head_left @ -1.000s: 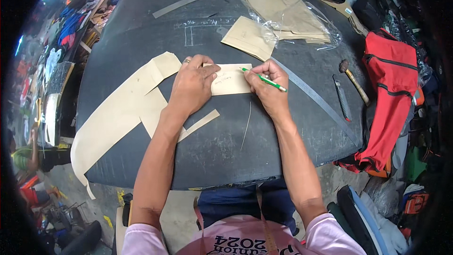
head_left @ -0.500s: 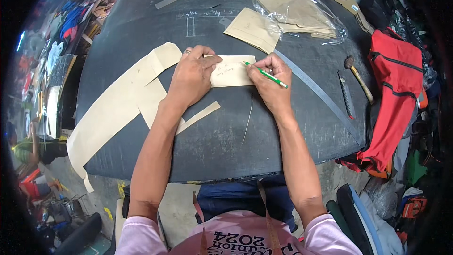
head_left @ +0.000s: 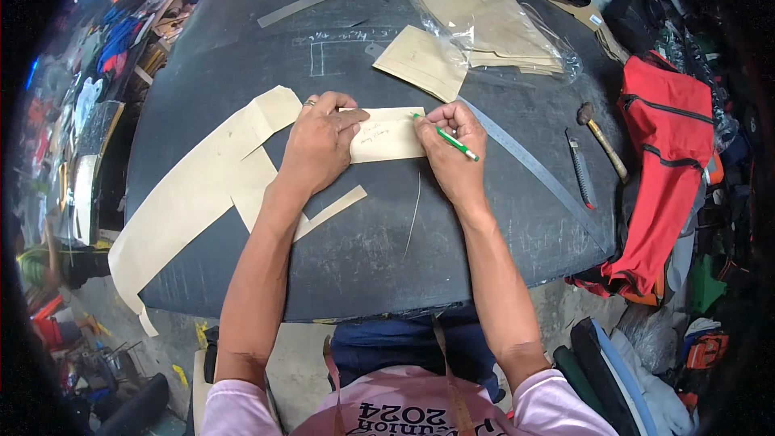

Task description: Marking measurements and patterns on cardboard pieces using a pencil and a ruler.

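— Where's the card?
— The cream card point(head_left: 391, 136) lies on the dark worktop point(head_left: 363, 282), at the centre of the frame, with some handwriting on it.

— And the left hand point(head_left: 324, 144)?
— Its bent fingers rest over the card's left end; I can't tell whether they pinch it.

— The right hand point(head_left: 454, 145)?
— Grasping a green pen point(head_left: 458, 145), point at the card's upper right corner. Whether it touches, I can't tell.

— What's around them?
— A long curved paper piece point(head_left: 182, 182) at centre left, a narrow paper strip point(head_left: 335, 210) just below the left hand, and a metal ruler point(head_left: 537, 169) slanting down to the right. Farther right, a cutter point(head_left: 580, 171), a hammer point(head_left: 605, 144) and a red bag point(head_left: 666, 161).

— Top of the frame?
— Brown paper sheets point(head_left: 476, 12) in clear plastic, right of centre.
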`<act>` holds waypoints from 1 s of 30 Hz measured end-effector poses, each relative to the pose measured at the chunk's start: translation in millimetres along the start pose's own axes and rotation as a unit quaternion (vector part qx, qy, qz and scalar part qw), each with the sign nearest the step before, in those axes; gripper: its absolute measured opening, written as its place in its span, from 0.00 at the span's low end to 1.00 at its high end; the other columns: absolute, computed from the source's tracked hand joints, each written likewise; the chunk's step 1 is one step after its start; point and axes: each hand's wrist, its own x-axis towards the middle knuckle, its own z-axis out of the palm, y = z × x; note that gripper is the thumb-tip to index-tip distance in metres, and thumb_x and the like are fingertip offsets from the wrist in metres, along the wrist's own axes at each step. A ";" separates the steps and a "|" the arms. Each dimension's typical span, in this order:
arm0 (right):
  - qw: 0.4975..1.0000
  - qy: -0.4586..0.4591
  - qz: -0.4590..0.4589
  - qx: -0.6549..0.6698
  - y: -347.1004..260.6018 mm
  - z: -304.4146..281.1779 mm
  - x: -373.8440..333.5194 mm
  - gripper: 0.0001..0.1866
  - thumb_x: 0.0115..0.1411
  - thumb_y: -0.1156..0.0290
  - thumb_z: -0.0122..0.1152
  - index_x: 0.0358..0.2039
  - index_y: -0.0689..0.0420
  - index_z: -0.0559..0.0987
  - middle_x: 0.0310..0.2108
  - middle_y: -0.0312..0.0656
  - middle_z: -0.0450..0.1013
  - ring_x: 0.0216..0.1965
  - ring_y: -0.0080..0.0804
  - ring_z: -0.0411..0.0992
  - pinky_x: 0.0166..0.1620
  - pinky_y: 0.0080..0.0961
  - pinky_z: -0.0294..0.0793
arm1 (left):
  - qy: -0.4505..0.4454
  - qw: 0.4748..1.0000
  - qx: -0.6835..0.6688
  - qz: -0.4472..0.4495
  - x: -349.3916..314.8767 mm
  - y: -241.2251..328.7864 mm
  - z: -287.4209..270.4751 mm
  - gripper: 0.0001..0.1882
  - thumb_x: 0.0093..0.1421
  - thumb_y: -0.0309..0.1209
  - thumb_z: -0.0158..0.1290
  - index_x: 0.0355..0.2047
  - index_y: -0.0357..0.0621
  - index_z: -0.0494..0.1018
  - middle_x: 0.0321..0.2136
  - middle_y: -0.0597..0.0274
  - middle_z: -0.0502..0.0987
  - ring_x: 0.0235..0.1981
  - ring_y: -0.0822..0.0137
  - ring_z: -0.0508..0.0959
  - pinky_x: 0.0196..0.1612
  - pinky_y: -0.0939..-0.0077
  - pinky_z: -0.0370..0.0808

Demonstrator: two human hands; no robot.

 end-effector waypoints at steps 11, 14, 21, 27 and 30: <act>0.996 -0.012 0.034 0.086 9.1 -5.5 1.1 0.07 0.66 0.76 0.72 0.37 0.61 0.80 0.32 0.31 0.77 0.31 0.14 0.71 0.36 0.17 0.72 | -0.095 0.993 -0.032 -0.065 21.1 -7.2 -11.3 0.12 0.67 0.23 0.63 0.50 0.41 0.88 0.54 0.58 0.80 0.54 0.56 0.81 0.60 0.65 0.78; 0.996 -0.011 0.031 0.085 12.3 -8.7 4.0 0.06 0.66 0.76 0.71 0.37 0.61 0.80 0.32 0.32 0.77 0.32 0.13 0.71 0.35 0.16 0.71 | -0.142 0.981 -0.082 -0.108 28.2 -10.1 -15.0 0.11 0.65 0.26 0.63 0.46 0.42 0.89 0.51 0.59 0.82 0.53 0.56 0.82 0.59 0.64 0.78; 0.998 -0.017 0.023 0.051 6.3 -8.2 0.6 0.08 0.65 0.76 0.73 0.34 0.60 0.79 0.28 0.30 0.76 0.29 0.11 0.69 0.33 0.16 0.69 | -0.131 0.974 -0.142 -0.118 23.2 -12.2 -16.3 0.11 0.68 0.24 0.63 0.49 0.38 0.88 0.51 0.62 0.81 0.51 0.64 0.83 0.57 0.70 0.79; 0.999 -0.043 0.014 -0.002 3.2 -0.7 -9.7 0.11 0.63 0.76 0.75 0.29 0.58 0.79 0.21 0.25 0.71 0.24 0.08 0.63 0.27 0.16 0.61 | -0.100 0.986 -0.126 -0.051 18.9 -21.7 -11.4 0.11 0.69 0.24 0.61 0.48 0.38 0.87 0.50 0.60 0.82 0.49 0.60 0.84 0.56 0.68 0.79; 0.998 -0.066 -0.011 -0.016 -0.6 2.8 -13.6 0.13 0.61 0.76 0.76 0.26 0.57 0.78 0.22 0.24 0.70 0.24 0.08 0.62 0.27 0.17 0.61 | -0.091 0.986 -0.129 -0.049 18.8 -21.9 -11.8 0.11 0.69 0.24 0.60 0.48 0.38 0.87 0.49 0.58 0.82 0.49 0.59 0.84 0.55 0.68 0.79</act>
